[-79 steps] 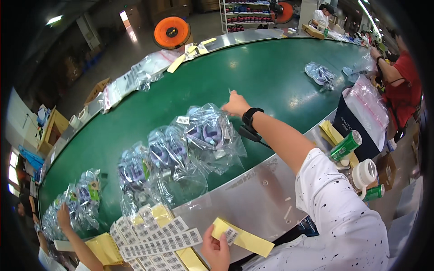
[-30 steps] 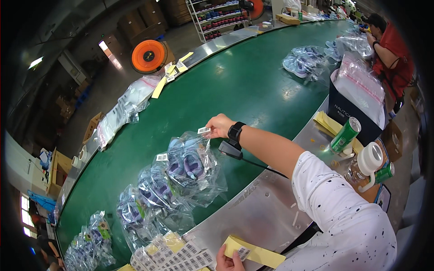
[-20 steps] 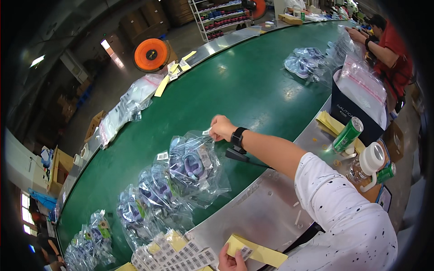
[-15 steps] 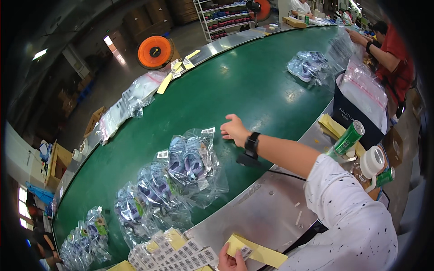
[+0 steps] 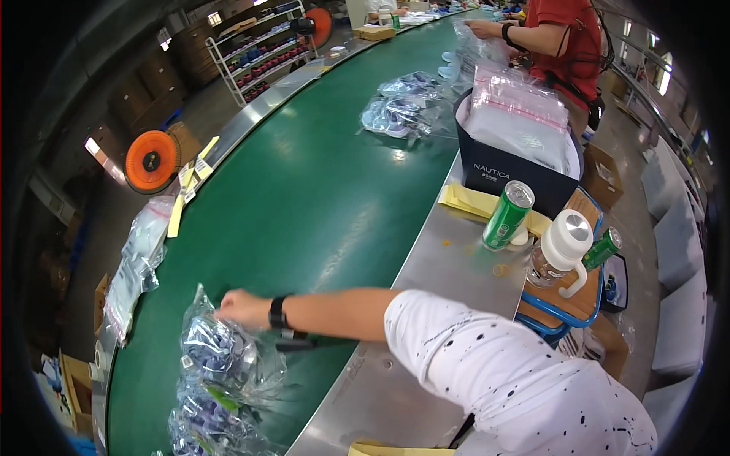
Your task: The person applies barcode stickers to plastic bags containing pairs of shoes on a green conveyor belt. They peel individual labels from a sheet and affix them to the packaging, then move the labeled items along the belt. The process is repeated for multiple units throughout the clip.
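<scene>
My right hand [image 5: 245, 310], with a dark band on its wrist, reaches left across the green conveyor belt [image 5: 304, 205]. Its fingers are closed at the upper edge of a clear plastic bag [image 5: 220, 349] that holds a pair of light blue shoes. The bag's top corner stands up beside the fingers. Nearer to me, more bagged bluish-purple shoes [image 5: 201, 410] overlap it, a green tag showing among them. A yellow label strip [image 5: 399, 450] shows at the lower edge. My left hand is out of view.
Farther along lie more bagged shoes [image 5: 399, 114]. On the metal ledge [image 5: 426, 281] at right stand a green can [image 5: 508, 216] and a dark box [image 5: 517, 182] of clear bags; a white-lidded bottle [image 5: 563, 247] is beside it. A co-worker in red [image 5: 559, 45] handles a bag. An orange fan [image 5: 152, 161] stands at left.
My right hand has gone from above the belt to the nearest bag's top edge. The view has swung, the bagged shoes now lower left, and my left hand with its yellow label strip has left the picture.
</scene>
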